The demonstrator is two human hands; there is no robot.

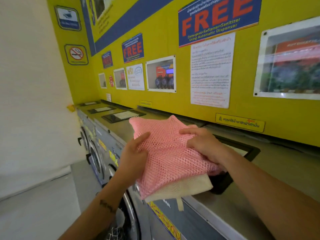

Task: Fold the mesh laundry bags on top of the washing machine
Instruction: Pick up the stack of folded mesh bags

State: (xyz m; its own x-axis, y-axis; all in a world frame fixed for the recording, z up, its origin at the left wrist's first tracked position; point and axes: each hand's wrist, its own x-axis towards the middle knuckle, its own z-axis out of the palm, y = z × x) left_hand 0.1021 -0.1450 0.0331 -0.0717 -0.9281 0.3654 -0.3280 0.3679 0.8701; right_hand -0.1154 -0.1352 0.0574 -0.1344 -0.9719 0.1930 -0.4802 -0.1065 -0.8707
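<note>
Nearest, at 6 o'clock, two bare forearms reach up into view over the front of a row of washing machines (110,153), whose round doors run away toward 9 o'clock. Above them, at the centre, a pink mesh bag (166,153) lies folded and rumpled on a cream mesh bag (187,187); both rest on the flat grey machine top (270,172), their near corner jutting over its front edge. A cream strap hangs down from the lower bag.

The left hand (134,153) meets the pink bag's 9 o'clock edge, thumb on top; the fingers are hidden, so I cannot tell whether its grip is closed on the mesh. The right hand (202,144) lies palm down on the bag's 3 o'clock side, fingers loosely spread and pressing, its grip not closed around anything.

A black-framed hatch (249,150) shows just beyond the right hand. Farther, toward 12 o'clock, a yellow wall (164,40) carries blue "FREE" signs, printed notices and framed photos, with a no-smoking sign (76,54) at 10 o'clock.
</note>
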